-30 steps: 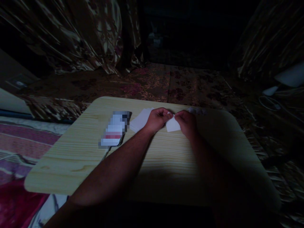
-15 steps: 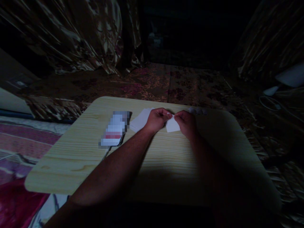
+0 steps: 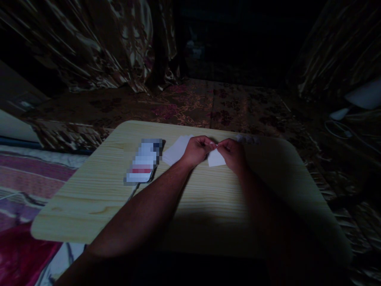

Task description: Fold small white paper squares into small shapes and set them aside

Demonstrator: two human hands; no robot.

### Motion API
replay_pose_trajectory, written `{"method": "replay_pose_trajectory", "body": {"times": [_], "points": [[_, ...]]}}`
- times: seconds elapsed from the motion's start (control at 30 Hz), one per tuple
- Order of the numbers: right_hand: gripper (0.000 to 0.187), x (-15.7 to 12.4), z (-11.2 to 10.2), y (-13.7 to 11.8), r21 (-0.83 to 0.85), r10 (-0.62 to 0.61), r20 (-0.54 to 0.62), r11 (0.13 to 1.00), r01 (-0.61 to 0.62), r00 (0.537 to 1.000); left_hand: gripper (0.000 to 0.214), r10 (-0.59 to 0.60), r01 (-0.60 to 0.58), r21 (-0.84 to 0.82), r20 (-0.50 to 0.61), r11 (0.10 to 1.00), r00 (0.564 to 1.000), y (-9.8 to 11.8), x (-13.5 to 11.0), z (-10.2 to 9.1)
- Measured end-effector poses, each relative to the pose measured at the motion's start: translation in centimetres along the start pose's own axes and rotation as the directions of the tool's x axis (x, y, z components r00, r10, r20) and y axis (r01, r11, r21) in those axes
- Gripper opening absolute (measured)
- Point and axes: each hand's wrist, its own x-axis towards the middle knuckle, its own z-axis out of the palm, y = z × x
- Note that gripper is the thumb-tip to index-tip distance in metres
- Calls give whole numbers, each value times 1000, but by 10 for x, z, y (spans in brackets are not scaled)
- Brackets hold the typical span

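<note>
My left hand and my right hand meet at the far middle of a light wooden table. Both pinch the same small white piece of paper, fingertips close together at its top edge. The paper hangs down between the hands, just above the tabletop. Part of it is hidden behind my right fingers. A second white sheet lies flat on the table just left of my left hand.
A phone with a lit screen lies left of the sheet, a cable running from it toward the near edge. Crumpled pale bits sit at the far edge. Patterned cloth and dark curtains surround the table; the room is dim.
The hands have barely moved. My right fingers have shifted slightly along the top edge of the paper toward my left hand.
</note>
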Motion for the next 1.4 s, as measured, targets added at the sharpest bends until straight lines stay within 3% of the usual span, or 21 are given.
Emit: {"method": "replay_pose_trajectory", "body": {"times": [0.7, 0.93, 1.4], "points": [[13, -1, 1, 2, -12, -49, -23, 999, 49, 999, 28, 35, -34, -137, 3, 990, 999, 4, -1, 1], [13, 0, -2, 1, -28, -35, -14, 999, 34, 999, 18, 10, -12, -157, -13, 988, 1000, 1, 1, 1], [12, 2, 0, 8, -18, -2, 15, 1000, 2, 1000, 15, 91, -84, 111, -54, 990, 994, -5, -1, 2]]}}
